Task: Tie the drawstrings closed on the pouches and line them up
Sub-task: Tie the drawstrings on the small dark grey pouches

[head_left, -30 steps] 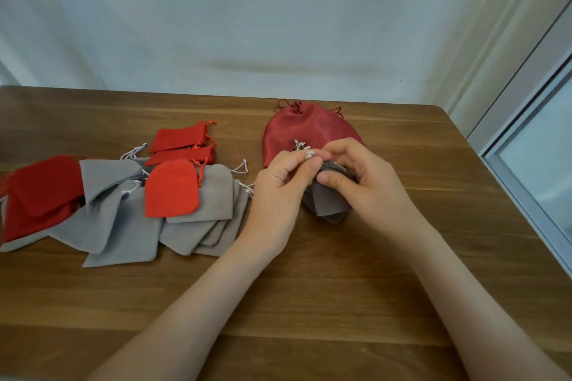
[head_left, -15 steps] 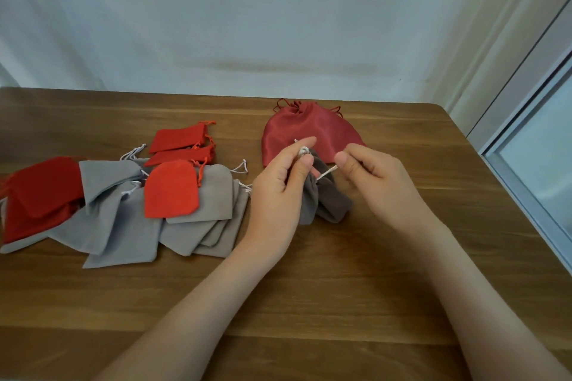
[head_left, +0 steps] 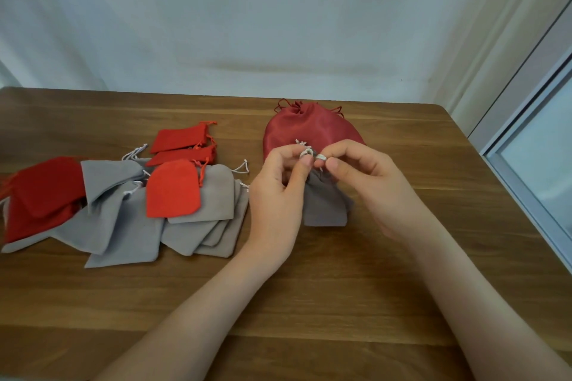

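A small grey pouch hangs between my hands at the table's middle, its bottom resting on the wood. My left hand pinches a white loop of its drawstring at the gathered neck. My right hand pinches the other end of the cord just to the right. Right behind them lies a larger dark red satin pouch, its neck drawn shut. To the left lies a loose heap of grey pouches and red pouches, overlapping each other.
The wooden table runs to a rounded far right corner and a right edge beside a window frame. A pale wall stands behind the table.
My right hand has come back in close to the left after drawing the cord out to the right. A white loop now shows at my left fingertips.
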The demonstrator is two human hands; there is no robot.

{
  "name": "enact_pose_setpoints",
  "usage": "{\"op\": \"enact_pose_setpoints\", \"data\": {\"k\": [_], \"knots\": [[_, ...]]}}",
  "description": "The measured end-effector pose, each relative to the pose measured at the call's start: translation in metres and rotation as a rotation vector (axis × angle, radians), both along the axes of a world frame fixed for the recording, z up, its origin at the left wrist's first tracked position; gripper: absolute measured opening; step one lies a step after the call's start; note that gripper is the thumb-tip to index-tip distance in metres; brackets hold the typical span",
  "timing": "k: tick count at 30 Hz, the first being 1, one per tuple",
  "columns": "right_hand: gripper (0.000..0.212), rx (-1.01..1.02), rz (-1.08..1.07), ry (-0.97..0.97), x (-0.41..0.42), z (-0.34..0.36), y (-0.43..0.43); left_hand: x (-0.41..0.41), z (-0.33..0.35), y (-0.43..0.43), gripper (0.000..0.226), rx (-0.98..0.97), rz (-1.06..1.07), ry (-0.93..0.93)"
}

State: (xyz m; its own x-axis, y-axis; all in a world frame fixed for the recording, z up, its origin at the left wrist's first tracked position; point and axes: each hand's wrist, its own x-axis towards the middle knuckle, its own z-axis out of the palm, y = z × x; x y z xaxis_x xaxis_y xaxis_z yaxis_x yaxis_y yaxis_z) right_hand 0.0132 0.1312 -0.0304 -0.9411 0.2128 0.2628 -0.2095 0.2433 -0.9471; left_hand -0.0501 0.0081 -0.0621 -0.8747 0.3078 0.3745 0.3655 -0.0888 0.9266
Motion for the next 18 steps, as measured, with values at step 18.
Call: {"op": "enact_pose_setpoints", "data": {"k": [18], "knots": [[0.033, 0.409, -0.251, 0.123, -0.001, -0.007, -0.011, -0.001, 0.0, 0.002, 0.018, -0.015, 0.007, -0.033]]}}
